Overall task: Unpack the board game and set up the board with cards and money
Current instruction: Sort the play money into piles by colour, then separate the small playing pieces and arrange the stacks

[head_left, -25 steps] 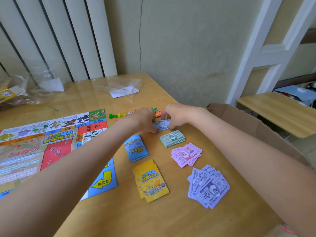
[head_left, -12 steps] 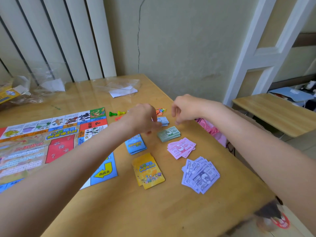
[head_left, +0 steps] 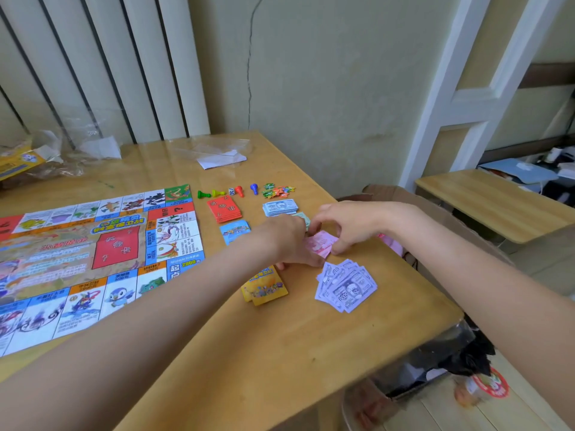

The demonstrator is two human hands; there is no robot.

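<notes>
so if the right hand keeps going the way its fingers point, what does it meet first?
The right hand points left toward the left hand, already touching the pink banknotes between them. Beyond those, probably the left hand's fingers; depth is unclear.

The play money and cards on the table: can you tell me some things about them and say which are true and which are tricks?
1. Both hands are on the pink money. True: the left hand and the right hand meet over that pile.
2. The purple money is squared into a neat stack. False: it lies fanned out, loose, nearer the table's front edge.
3. The red cards sit beside the game board, not on it. True.
4. The yellow cards are held in the right hand. False: they lie on the table, partly hidden under the left forearm.
5. The blue pawn lies on its side. False: it stands upright.
</notes>
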